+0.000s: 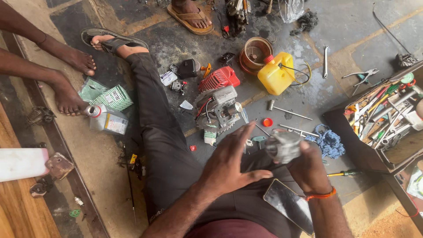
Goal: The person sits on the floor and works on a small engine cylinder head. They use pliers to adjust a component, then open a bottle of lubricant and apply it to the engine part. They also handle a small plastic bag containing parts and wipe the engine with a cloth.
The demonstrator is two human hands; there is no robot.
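My right hand point(308, 169), with an orange band at the wrist, grips a grey metal engine part point(283, 146) in front of my lap. Just left of that part hovers my left hand point(231, 163), fingers spread and flat, holding nothing. On the floor ahead lies a small engine block point(220, 110) with a toothed saw blade under it. A red engine cover point(219, 78) sits behind the block. A phone point(288, 205) rests on my right thigh.
A yellow fuel tank point(275, 74) and a rusty round housing point(255, 53) stand further ahead. An open wooden toolbox point(383, 119) full of tools is at the right. An oil bottle point(105, 119), a green carton point(112, 97) and another person's bare feet point(70, 79) are at the left. Blue rag point(328, 143) nearby.
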